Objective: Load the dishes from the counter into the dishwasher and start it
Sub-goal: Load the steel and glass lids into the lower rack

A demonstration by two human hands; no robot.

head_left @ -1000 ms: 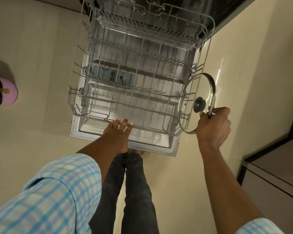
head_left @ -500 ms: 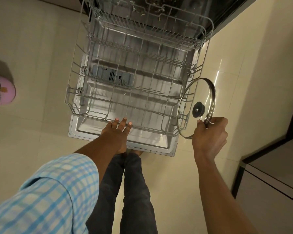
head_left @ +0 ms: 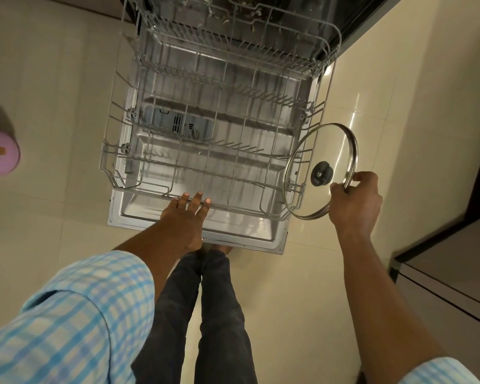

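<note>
The dishwasher's lower wire rack point(head_left: 114, 167) is pulled out over the open door point(head_left: 250, 234) and holds nothing. My left hand point(head_left: 187, 217) rests on the rack's front rail with straight fingers. My right hand point(head_left: 355, 203) pinches the steel rim of a glass pot lid point(head_left: 311, 151) with a black knob. The lid stands tilted on edge above the rack's front right corner. The upper rack point(head_left: 233, 42) is pulled out further back.
Cream floor tiles surround the door. A pink round object point(head_left: 7, 157) sits at the left edge. A dark-edged cabinet point(head_left: 441, 261) stands at the right. My legs are just in front of the door.
My right hand has lowered the lid slightly and brought it a little leftward toward the rack's right corner. My left hand has stayed on the front rail.
</note>
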